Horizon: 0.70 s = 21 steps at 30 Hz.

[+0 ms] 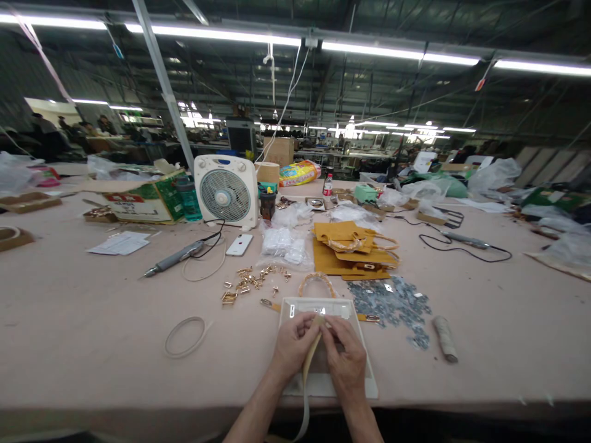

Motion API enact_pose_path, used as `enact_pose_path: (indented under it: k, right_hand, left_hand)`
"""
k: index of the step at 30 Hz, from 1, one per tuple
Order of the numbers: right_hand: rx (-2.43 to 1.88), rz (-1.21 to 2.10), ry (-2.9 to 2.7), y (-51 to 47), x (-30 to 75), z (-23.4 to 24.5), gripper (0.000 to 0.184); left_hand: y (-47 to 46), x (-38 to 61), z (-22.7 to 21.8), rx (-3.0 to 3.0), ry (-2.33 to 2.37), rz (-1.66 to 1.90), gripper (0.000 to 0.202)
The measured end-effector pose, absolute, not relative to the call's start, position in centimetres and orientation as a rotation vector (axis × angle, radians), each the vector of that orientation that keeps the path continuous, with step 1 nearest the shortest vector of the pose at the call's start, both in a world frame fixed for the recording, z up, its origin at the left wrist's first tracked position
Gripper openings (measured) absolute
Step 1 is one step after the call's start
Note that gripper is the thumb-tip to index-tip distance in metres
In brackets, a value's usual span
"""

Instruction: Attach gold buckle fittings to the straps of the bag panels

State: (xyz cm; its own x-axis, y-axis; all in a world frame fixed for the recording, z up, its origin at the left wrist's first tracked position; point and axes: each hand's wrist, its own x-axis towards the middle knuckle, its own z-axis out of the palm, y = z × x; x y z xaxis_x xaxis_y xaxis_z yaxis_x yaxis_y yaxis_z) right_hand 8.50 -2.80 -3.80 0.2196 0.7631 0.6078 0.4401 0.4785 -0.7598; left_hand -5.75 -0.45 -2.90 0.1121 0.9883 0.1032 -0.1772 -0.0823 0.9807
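My left hand [295, 346] and my right hand [345, 357] meet over a white cutting board [323, 384] at the table's near edge. Both pinch the top end of a long tan strap [306, 381], which hangs down past the table edge between my forearms. A braided tan handle [316, 282] with gold end fittings lies just beyond the board. Left of it sits a scatter of small gold metal fittings [249, 282]. To the right lies a pile of small grey metal pieces [392, 301].
A stack of mustard-yellow bag panels [353, 249], a bag of white parts [284, 246], a white phone [239, 245], a white fan [226, 191], an electric screwdriver [173, 259], a tape ring [185, 337] and a thread roll [446, 338] lie on the pink table [92, 320]. Boxes and bags crowd the far side.
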Motion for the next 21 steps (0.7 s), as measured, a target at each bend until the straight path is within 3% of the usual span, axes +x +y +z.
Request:
enact_pose_path:
  k: [8, 21]
  right_hand:
    - [-1.164, 0.229, -1.438, -3.05, 8.24, -3.99, 0.025]
    - [-1.200, 0.484, -1.267, -3.14, 8.58, -3.47, 0.022]
  left_hand:
    - [-0.67, -5.61, -2.40, 1.218, 0.916, 1.275, 0.040]
    - [-0.54, -5.84, -3.17, 1.306, 0.986, 1.302, 0.033]
